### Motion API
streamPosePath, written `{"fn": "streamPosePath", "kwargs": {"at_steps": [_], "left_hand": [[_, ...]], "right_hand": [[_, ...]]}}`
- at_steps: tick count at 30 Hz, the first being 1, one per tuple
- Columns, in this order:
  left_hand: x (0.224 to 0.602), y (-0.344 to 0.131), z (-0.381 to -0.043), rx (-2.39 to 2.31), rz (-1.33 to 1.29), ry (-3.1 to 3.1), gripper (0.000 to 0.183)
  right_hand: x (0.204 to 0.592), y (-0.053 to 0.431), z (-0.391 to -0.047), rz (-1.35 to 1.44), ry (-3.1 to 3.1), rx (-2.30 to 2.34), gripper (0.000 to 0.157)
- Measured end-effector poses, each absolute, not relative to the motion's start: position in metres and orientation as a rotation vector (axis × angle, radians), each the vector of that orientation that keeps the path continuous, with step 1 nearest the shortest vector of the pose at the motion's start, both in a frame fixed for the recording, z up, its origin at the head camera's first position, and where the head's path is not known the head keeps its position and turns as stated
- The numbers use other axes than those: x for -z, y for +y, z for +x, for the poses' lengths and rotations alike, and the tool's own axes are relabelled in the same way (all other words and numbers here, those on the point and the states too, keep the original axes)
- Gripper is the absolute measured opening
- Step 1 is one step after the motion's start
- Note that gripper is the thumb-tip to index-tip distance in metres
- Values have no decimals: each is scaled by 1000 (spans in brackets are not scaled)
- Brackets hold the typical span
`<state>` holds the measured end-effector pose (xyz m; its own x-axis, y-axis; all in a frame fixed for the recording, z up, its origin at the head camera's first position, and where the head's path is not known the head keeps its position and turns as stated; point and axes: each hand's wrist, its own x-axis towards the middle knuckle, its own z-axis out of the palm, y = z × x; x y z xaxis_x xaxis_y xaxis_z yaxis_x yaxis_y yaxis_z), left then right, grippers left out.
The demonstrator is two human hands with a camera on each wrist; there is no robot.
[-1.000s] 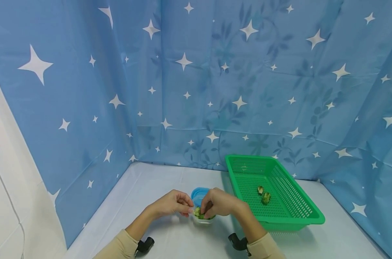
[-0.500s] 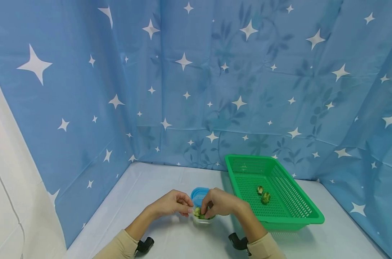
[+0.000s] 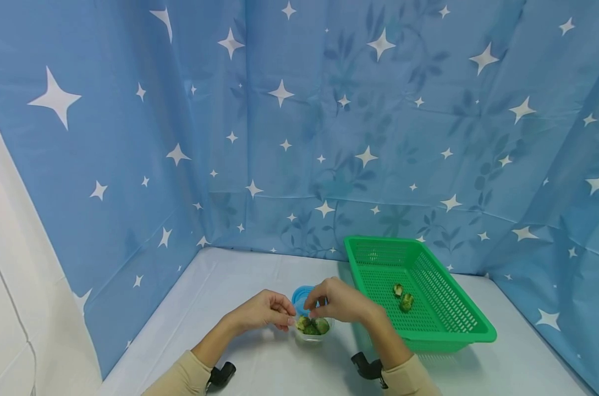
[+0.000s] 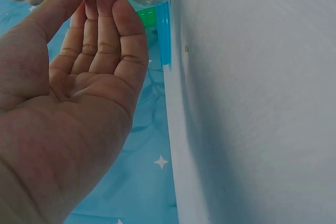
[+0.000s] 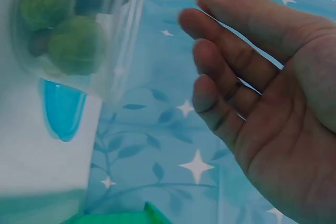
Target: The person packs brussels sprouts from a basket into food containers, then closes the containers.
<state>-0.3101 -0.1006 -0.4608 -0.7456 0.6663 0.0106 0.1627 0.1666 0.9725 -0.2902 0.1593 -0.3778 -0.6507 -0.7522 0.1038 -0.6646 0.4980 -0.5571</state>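
A small clear plastic container [image 3: 309, 337] holds several Brussels sprouts [image 3: 322, 325] on the white table. At its left side my left hand [image 3: 264, 311] pinches the rim between thumb and fingertips; the left wrist view shows the fingertips against the clear wall. Above the container's right side is my right hand [image 3: 340, 300], its fingers loosely bent and nothing between them. In the right wrist view this hand [image 5: 273, 77] stands apart from the container [image 5: 118, 40]. Just behind the container lies a blue lid [image 3: 301, 294], partly covered by the right hand.
To the right stands a green perforated basket [image 3: 457, 322] with two Brussels sprouts [image 3: 406, 302] inside. A blue star-patterned curtain [image 3: 299, 137] rises behind the white table [image 3: 249, 267] and along both sides.
My right hand has let go of a Brussels sprout in the container and risen up and away, uncovering the sprouts. The left hand has stayed at the rim.
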Motion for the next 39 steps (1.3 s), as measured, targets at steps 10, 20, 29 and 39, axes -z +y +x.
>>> {"fn": "streamPosePath", "kwargs": {"at_steps": [10,20,29,39], "left_hand": [[461,-101,-310,-1598,774,2035,32],[463,-101,-312,-1594,792,2032,31],[462,-99,-308,-1602,760,2056,26],[464,-98,-311,-1599,761,2063,28]], "right_hand": [[345,169,-277,-1355,2770,937,15],[327,181,-276,-1322,3003,896,21],[321,200,-289,-1261,3094,875,24],[314,235,-315,-1081,3110,952,26]]}}
